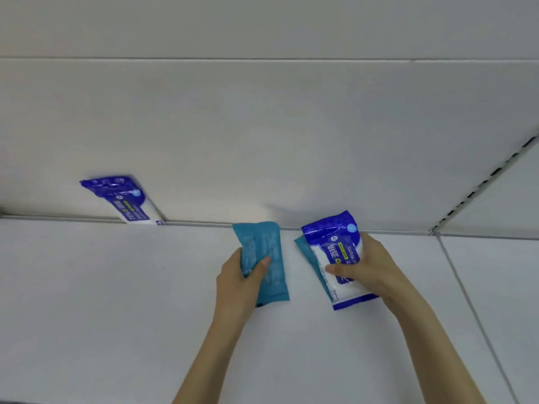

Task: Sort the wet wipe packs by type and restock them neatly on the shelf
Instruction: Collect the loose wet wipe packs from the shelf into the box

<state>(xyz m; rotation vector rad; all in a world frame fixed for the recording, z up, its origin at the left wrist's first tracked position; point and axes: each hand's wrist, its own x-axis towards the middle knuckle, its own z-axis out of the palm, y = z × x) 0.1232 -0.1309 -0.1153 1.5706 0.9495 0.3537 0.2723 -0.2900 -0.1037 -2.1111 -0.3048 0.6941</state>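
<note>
My left hand [237, 279] grips a plain teal wipe pack [267, 258], thumb across its front, just above the white shelf [116, 287]. My right hand [370, 266] holds a dark blue and white wipe pack [335, 252] with a second teal pack [306, 252] tucked behind it, only its left edge showing. Another dark blue and white pack [125, 199] leans against the white back panel [262, 126] at the far left.
The shelf board runs wide and bare to the left and front. A seam [466, 301] divides it from the neighbouring shelf on the right, and a slotted upright [481, 185] rises along the back panel there.
</note>
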